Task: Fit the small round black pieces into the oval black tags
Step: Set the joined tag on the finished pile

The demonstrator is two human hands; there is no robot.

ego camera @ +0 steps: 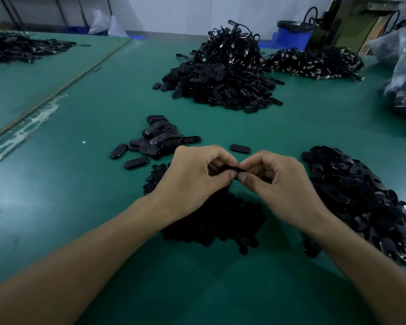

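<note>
Viewed from head height, looking down on a green desk (80, 184). Holding one oval black tag (230, 169) in the air at centre, just above the desk, between two bare hands.

Pinching its left end with the left hand (192, 179), thumb and fingers curled tight onto it. Pinching its right end with the right hand (279, 181), fingers clamped the same way, thumb tips almost touching. Cannot tell whether a round piece sits in the tag.

Directly beneath the hands, on the desk: a heap of small round black pieces (220, 221). To the right, near the right forearm: a big pile of oval tags (361, 195). Just beyond the left hand: a small cluster of tags (155, 139), with a lone tag (240, 148) beside it.

Farther back: a tall mound of tags and cords (223, 76). At the right edge: a clear plastic bag (403, 90) of dark parts.
</note>
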